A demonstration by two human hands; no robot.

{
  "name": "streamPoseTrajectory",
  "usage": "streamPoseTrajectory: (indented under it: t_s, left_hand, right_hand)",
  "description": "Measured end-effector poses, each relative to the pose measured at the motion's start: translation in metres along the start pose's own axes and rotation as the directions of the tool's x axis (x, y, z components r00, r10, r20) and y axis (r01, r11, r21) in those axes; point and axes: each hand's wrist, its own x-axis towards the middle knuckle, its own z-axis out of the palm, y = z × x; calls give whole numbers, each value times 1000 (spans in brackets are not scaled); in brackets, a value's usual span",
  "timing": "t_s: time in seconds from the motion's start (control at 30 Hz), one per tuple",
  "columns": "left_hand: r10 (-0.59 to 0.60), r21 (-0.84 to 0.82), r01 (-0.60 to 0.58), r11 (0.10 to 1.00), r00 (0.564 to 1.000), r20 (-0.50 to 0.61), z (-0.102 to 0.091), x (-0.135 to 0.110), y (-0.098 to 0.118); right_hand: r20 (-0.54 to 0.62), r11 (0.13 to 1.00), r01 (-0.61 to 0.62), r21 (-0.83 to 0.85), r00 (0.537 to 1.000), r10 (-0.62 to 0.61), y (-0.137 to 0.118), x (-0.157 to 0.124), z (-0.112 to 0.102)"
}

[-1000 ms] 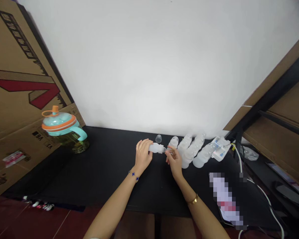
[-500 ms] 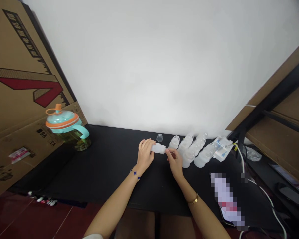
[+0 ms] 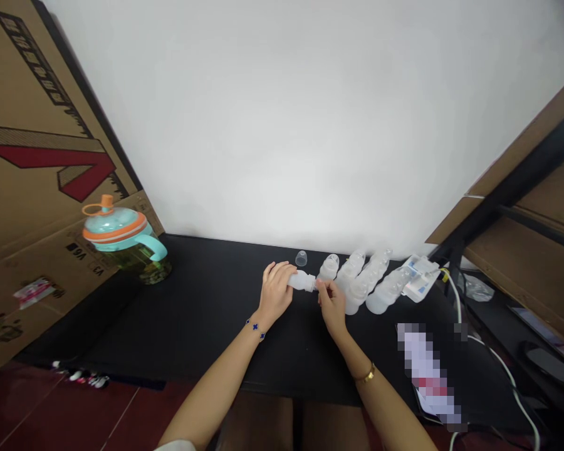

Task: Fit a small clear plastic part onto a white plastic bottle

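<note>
A black table (image 3: 202, 313) stretches under a leaning cardboard box (image 3: 32, 163), with a teal-lidded jug (image 3: 125, 241) at its left. Over on the right, a row of clear bottles (image 3: 366, 282) lies side by side. Centre stage: the left hand (image 3: 275, 291) wraps around a small white bottle (image 3: 301, 280), held sideways just above the table, while the right hand (image 3: 331, 300) pinches its tip. A tiny clear cap (image 3: 301, 258) sits just behind.

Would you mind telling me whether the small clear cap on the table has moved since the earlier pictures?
No. The clear cap sits at the same spot left of the lying bottles, behind the held bottle; only the camera shifted.
</note>
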Motion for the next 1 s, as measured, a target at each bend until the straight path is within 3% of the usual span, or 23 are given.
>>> streamPoseTrajectory:
  t_s: [0.27,0.6,0.8,0.9,1.0]
  left_hand:
    - [36,-2,-36,999,999,-5,-3,0,2]
    - [159,43,-157,987,986,-55,-6,1,5]
    - [266,90,-258,962,960,-90,-9,0,4]
    - [223,61,-220,974,974,-48,-7,0,3]
    - [89,-19,-88,996,995,43,-4,1,5]
  right_hand:
    - [-16,1000,0,-29,1000,0,0,1,0]
    - [80,962,-193,195,980,181,7,5,4]
    - [179,885,-307,350,949,258,15,6,7]
    - [198,838,-346,422,937,287,16,7,9]
    - [110,851,-331,407,943,314,16,7,8]
